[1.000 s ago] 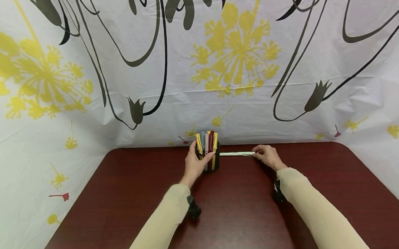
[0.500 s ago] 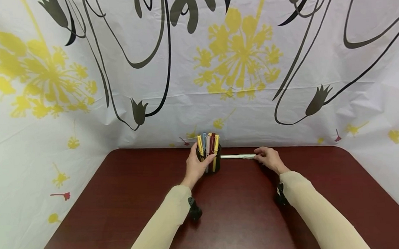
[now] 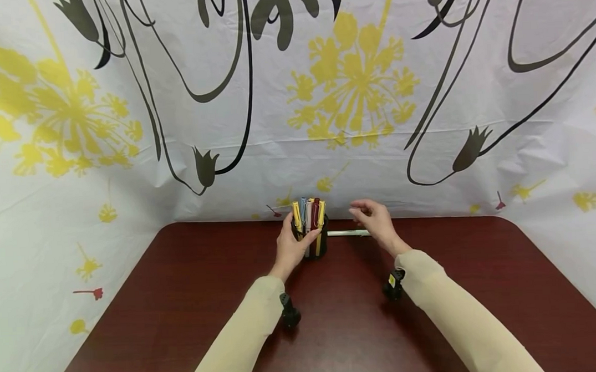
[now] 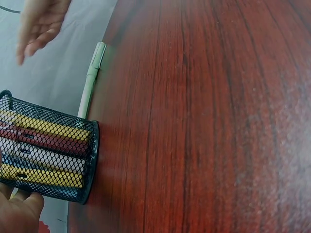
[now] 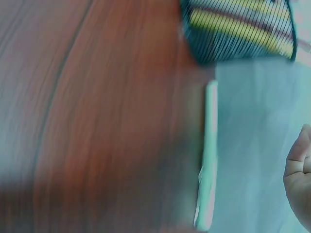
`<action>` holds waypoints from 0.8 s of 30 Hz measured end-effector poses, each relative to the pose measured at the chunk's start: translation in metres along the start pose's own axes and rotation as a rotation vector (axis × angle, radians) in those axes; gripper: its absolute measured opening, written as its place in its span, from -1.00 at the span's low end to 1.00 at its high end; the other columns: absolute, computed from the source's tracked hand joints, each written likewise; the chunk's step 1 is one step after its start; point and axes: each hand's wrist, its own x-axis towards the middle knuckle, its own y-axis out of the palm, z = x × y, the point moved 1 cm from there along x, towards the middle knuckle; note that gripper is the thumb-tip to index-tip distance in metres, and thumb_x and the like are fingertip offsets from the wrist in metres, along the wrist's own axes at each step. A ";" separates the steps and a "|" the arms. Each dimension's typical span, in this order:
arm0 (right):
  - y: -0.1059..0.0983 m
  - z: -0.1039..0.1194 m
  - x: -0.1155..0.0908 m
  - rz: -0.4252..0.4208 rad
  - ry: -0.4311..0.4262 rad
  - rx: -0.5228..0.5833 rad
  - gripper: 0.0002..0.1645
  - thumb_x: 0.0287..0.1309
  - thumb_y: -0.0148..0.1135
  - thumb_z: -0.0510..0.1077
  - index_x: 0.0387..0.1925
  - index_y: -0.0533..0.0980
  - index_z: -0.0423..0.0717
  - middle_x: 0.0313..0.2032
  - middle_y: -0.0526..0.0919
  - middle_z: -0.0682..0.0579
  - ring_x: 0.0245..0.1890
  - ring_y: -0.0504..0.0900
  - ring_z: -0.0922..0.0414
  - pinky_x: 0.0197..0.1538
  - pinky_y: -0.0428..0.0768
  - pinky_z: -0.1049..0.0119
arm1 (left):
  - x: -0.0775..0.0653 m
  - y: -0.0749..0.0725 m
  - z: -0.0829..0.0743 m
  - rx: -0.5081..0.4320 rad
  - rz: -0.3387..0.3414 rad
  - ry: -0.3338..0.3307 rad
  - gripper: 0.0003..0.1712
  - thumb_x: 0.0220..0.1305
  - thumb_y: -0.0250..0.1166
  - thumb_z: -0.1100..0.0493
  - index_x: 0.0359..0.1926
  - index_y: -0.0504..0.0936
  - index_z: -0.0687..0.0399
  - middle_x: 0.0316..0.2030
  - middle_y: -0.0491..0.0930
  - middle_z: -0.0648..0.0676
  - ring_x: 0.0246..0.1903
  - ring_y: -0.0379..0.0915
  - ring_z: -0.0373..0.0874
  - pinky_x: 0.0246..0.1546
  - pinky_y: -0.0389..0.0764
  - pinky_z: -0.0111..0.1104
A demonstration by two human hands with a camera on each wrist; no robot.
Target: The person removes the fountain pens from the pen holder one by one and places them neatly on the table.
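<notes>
In the head view, my left hand (image 3: 289,248) holds a black mesh pen cup (image 3: 324,243) near the table's back edge, thumb and fingers around its side. Several pens (image 3: 315,214) stand upright in it: yellow, dark red, blue and pale ones. A pale green pen (image 3: 346,233) lies on the table just right of the cup, along the back edge; its clip shows in the left wrist view. My right hand (image 3: 376,222) hovers above that pen's right end with loosely bent fingers, touching nothing. In the blurred right wrist view, the pen (image 5: 209,155) lies apart from the hand (image 5: 298,179).
The dark red wooden table (image 3: 334,328) reaches back to a white cloth (image 3: 270,120) printed with yellow and grey flowers. The cloth hangs behind and along both sides. A black camera (image 3: 289,313) sits on the left wrist, another camera (image 3: 394,284) on the right.
My right hand has let go of the pale green pen and moved up and left. The pen stays on the table. My left hand keeps its hold on the cup.
</notes>
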 end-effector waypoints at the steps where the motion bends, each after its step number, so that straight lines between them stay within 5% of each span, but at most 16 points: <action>1: 0.005 0.005 0.001 -0.002 0.005 0.023 -0.55 0.28 0.15 -0.14 0.10 0.46 -0.35 -0.19 0.58 -0.29 -0.37 0.58 0.26 -0.19 0.62 0.21 | 0.000 0.000 0.000 0.001 0.000 -0.005 0.05 0.10 0.36 -0.18 0.46 0.00 -0.01 0.37 0.17 0.17 0.33 0.14 0.10 0.21 0.31 0.00; 4: 0.019 0.015 0.005 -0.010 0.008 0.090 -0.54 0.27 0.16 -0.15 0.10 0.45 -0.38 -0.19 0.56 -0.30 -0.40 0.52 0.34 -0.24 0.58 0.38 | 0.000 0.000 0.000 -0.007 -0.001 -0.012 0.05 0.10 0.36 -0.18 0.46 0.00 0.00 0.37 0.17 0.18 0.32 0.15 0.10 0.21 0.31 0.00; 8: 0.033 0.022 0.010 -0.003 0.019 0.140 -0.54 0.27 0.16 -0.16 0.11 0.45 -0.37 -0.14 0.54 -0.32 -0.34 0.54 0.18 -0.28 0.53 0.47 | 0.000 0.000 0.000 -0.016 -0.004 -0.011 0.05 0.10 0.35 -0.17 0.46 -0.01 0.02 0.34 0.21 0.19 0.28 0.21 0.10 0.19 0.34 -0.02; 14: 0.048 0.024 0.014 0.013 0.028 0.144 -0.59 0.26 0.18 -0.18 0.08 0.48 -0.31 -0.18 0.56 -0.22 -0.30 0.53 0.04 -0.30 0.51 0.45 | 0.000 0.001 0.002 -0.018 0.001 -0.006 0.05 0.10 0.35 -0.19 0.46 -0.01 0.02 0.34 0.22 0.20 0.25 0.25 0.10 0.16 0.37 -0.03; 24: 0.058 0.023 0.020 0.015 0.082 0.147 -0.57 0.26 0.17 -0.13 0.12 0.47 -0.23 -0.21 0.54 -0.10 -0.38 0.44 0.08 -0.34 0.44 0.36 | 0.001 0.001 0.003 -0.019 0.003 0.000 0.05 0.12 0.34 -0.18 0.46 -0.02 0.03 0.35 0.20 0.18 0.27 0.23 0.10 0.18 0.35 -0.02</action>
